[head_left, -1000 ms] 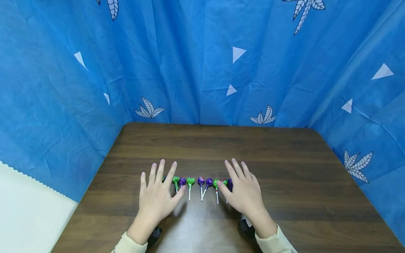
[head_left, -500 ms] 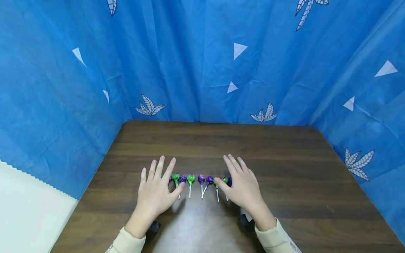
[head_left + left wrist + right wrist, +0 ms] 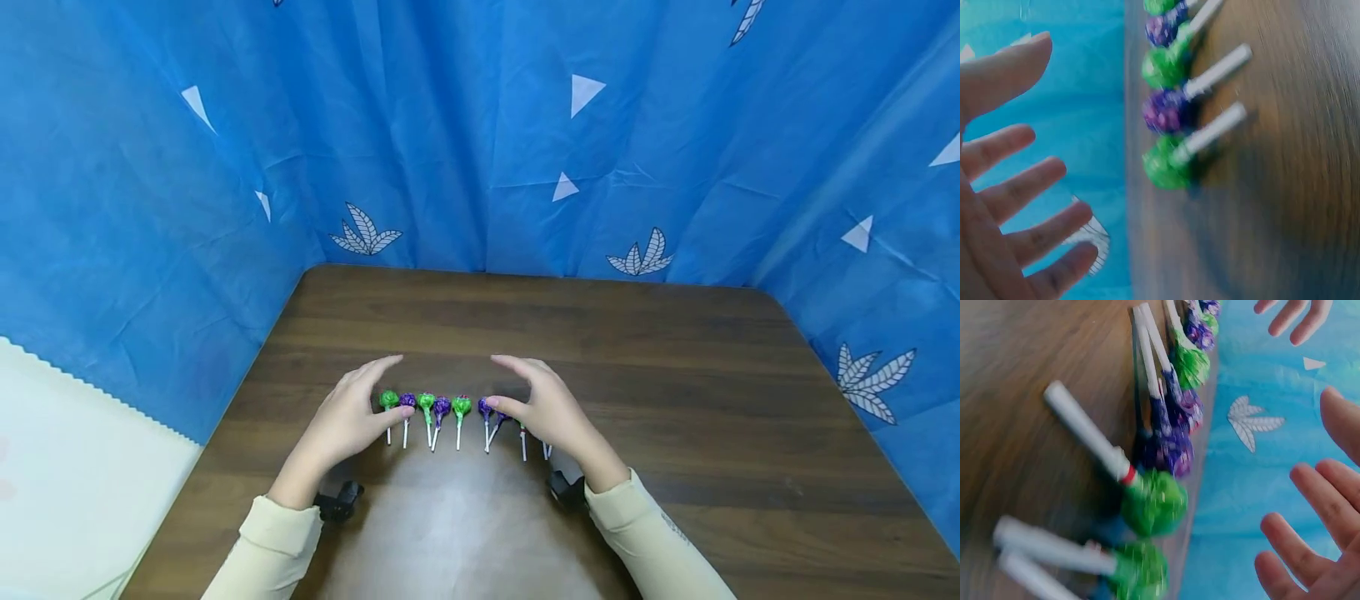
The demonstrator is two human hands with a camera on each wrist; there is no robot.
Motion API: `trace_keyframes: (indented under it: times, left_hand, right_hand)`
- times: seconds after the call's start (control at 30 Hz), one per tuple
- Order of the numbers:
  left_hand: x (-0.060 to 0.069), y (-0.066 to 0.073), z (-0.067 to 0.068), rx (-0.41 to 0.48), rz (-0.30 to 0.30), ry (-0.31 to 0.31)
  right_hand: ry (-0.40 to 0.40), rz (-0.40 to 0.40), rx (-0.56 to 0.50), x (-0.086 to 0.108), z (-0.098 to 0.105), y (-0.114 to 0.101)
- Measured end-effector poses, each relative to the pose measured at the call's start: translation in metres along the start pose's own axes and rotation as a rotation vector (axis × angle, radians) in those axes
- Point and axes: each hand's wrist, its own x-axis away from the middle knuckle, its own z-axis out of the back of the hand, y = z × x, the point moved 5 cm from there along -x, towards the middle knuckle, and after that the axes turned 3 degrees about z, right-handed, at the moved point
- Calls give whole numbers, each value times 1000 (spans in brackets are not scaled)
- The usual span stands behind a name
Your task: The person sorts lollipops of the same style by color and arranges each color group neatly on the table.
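A row of several lollipops, wrapped in green or purple, lies across the table with white sticks toward the person. Among them are a green lollipop (image 3: 461, 406) and a purple lollipop (image 3: 441, 407) near the middle. My left hand (image 3: 347, 419) hovers by the row's left end, palm turned inward, holding nothing. My right hand (image 3: 550, 408) mirrors it at the other end, hiding part of several lollipops in the head view. Fingers and thumb stand apart on both hands. The left wrist view shows the endmost green lollipop (image 3: 1165, 165) away from the fingers.
The wooden table (image 3: 675, 375) extends around the row, with a blue curtain (image 3: 450, 133) behind it and along its sides. A white surface (image 3: 67, 467) lies beyond the left edge. Black wrist cameras, such as the left one (image 3: 340, 502), sit under the wrists.
Both hands have turned from palms down with spread fingers to palms facing each other. More lollipops at the left end now show. The head view has shifted slightly; the row lies the same.
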Motion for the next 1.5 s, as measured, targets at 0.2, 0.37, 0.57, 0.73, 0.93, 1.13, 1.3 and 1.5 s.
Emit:
trace_keyframes:
  times: [0.2, 0.37, 0.57, 0.73, 0.93, 1.13, 1.3, 1.5]
  left_hand:
    - [-8, -25, 2, 59, 49, -20]
    - [-16, -39, -4, 58, 70, -58]
    - [-26, -48, -11, 61, 90, -75]
    - [-32, -51, -14, 73, 135, -93]
    - [-36, -52, -17, 67, 157, -94]
    - [-37, -53, -18, 82, 150, -95]
    - [-40, -54, -17, 117, 140, -118]
    - [-48, -58, -7, 192, 105, -174]
  right_hand:
    - [-128, 33, -11, -23, -30, -15]
    - [-214, 91, 89, -41, -56, -31]
    - [-256, 93, 195, -56, -79, -37]
    - [-267, 78, 208, -59, -86, -37]
    - [-267, 76, 233, -62, -92, -36]
    - [-280, 88, 229, -64, -96, -37]
    - [-287, 75, 215, -65, -97, -36]
    - [-287, 72, 199, -68, -97, -34]
